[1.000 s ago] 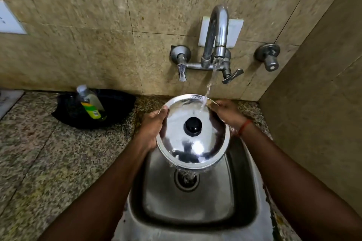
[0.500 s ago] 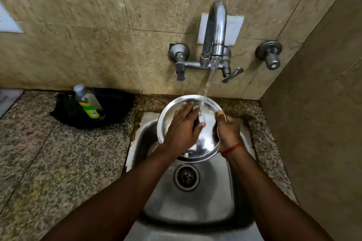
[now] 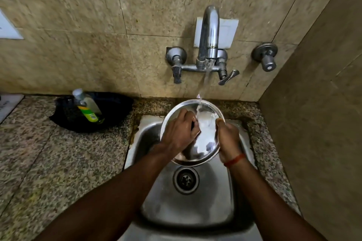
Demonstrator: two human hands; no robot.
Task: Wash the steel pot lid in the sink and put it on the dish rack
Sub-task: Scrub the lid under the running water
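While water runs from the tap at twelve o'clock, we hold the steel pot lid tilted over the far end of the sink, above the drain. The stream lands on the lid's upper part and spreads in a bright sheet across its face.

Our left hand lies on the lid's face from the nine o'clock side, fingers curled and pressed against the metal; something dark shows just under the fingers, likely the knob, though we cannot tell whether the hand grips it. Our right hand clamps the lid's rim at three o'clock, thumb over the front edge and fingers behind. A red thread band circles that wrist.

To the lid's ten o'clock, on the speckled granite counter, a black bowl-like dish sits against the wall, and a bottle with a green and yellow label leans inside it. Two tap handles flank the spout on the tiled wall, and a separate round valve is mounted at about two o'clock from the lid. A white plate sits on the wall behind the spout.

We see no dish rack here.
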